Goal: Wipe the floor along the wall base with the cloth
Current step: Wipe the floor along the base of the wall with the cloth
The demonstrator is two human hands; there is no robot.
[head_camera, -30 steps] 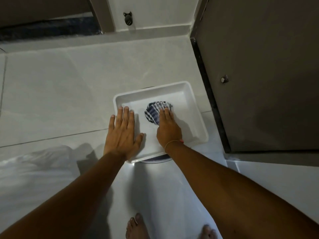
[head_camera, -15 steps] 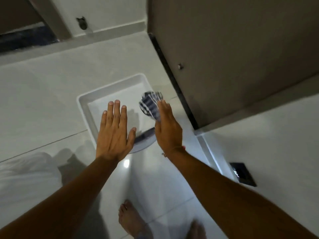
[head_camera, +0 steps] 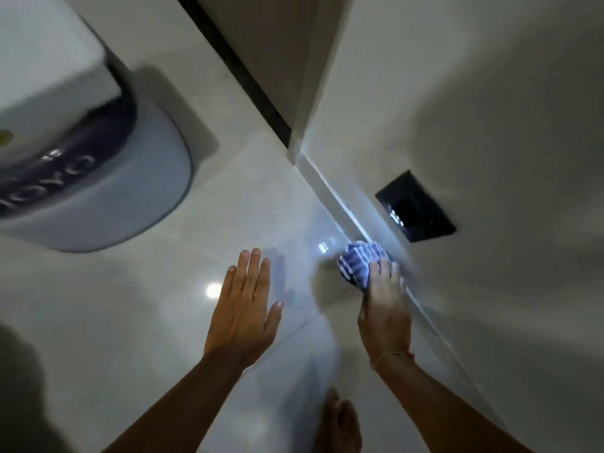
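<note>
Apparently glossy floor (head_camera: pixel 137 305), pale wall (head_camera: pixel 490 289).

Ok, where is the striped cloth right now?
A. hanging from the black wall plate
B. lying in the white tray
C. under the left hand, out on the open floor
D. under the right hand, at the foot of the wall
D: the right hand presses the cloth down where the floor meets the wall, below the black wall plate; the left hand is spread flat and empty.

Head camera looks steeply down, close over floor (head_camera: pixel 137 322) beside wall (head_camera: pixel 490 289).
</note>
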